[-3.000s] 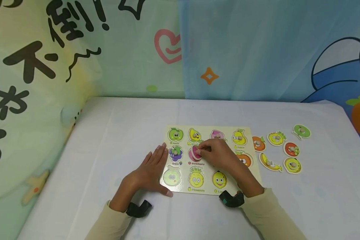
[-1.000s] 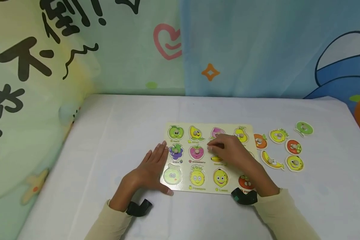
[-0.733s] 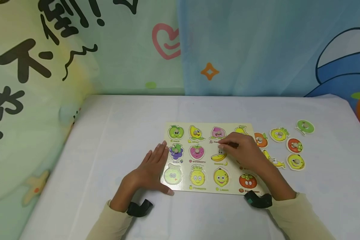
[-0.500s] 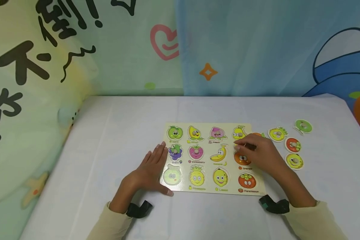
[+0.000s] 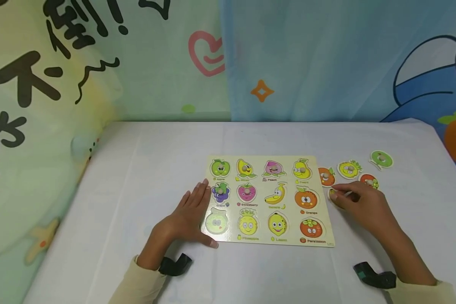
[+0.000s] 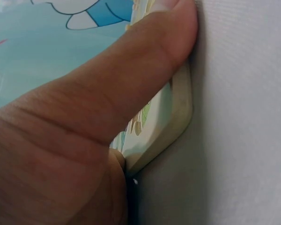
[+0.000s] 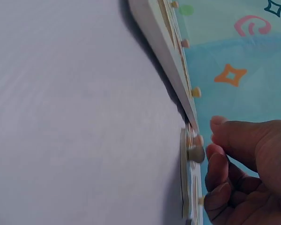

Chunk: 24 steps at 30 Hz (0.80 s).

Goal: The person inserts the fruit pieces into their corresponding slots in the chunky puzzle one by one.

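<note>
My left hand (image 5: 188, 215) lies with straight fingers along the left edge of a cream fruit puzzle board (image 5: 261, 231). Its thumb (image 6: 131, 70) rests against the board's near corner in the left wrist view. Knobbed fruit pieces fill the board's top row, and the grape (image 5: 221, 193) and strawberry (image 5: 247, 192) sit below them. To the right of the board, my right hand (image 5: 372, 211) hovers over the banana piece (image 5: 330, 194), mostly hidden beneath it. In the right wrist view its thumb and bent fingers are beside a knob (image 7: 196, 153), apart from it and holding nothing.
Loose pieces lie right of the board: an orange (image 5: 327, 177), a pineapple (image 5: 349, 169), a round green piece (image 5: 381, 159) and a red persimmon (image 5: 369, 180). A white cloth (image 5: 156, 156) covers the table, with a printed curtain (image 5: 308, 63) behind.
The right hand has let go of the strawberry piece, now in its slot, and has moved right across the board to the loose pieces. The left hand has stayed at the board's edge.
</note>
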Available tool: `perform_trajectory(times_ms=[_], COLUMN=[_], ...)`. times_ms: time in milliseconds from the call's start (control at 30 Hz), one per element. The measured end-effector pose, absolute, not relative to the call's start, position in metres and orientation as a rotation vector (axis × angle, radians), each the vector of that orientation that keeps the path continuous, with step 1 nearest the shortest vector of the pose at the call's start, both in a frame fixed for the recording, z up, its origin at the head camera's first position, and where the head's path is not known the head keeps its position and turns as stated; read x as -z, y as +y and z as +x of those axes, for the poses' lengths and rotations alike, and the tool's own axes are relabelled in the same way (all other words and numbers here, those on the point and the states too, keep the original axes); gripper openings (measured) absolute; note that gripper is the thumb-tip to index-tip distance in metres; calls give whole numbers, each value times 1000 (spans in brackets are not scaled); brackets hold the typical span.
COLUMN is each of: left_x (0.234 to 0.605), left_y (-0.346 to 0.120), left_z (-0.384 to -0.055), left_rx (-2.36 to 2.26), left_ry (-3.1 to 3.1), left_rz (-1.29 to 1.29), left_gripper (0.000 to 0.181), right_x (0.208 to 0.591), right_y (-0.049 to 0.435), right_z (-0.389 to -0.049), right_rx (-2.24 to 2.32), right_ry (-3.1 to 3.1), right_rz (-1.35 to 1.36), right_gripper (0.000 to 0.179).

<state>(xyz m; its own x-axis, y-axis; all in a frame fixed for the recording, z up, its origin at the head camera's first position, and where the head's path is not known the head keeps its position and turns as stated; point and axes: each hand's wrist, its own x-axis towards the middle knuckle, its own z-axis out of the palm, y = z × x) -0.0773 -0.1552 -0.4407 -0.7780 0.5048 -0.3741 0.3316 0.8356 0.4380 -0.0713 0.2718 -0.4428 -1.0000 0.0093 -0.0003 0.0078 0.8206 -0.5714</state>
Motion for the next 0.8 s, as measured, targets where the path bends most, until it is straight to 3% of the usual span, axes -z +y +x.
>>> perform_trajectory(times_ms=[367,800], left_x=[442,439], left_y=[-156,-155], left_z=[-76,-77], left_rx=[-466,-474], left_ry=[2525,2533], left_rz=[625,634], left_gripper=[141,141], right_x=[447,439], right_y=[281,279], right_z=[-65,-64], right_rx=[-885,-826], right_ry=[-3080,-2995], right_rz=[-40,171], right_gripper=[26,21])
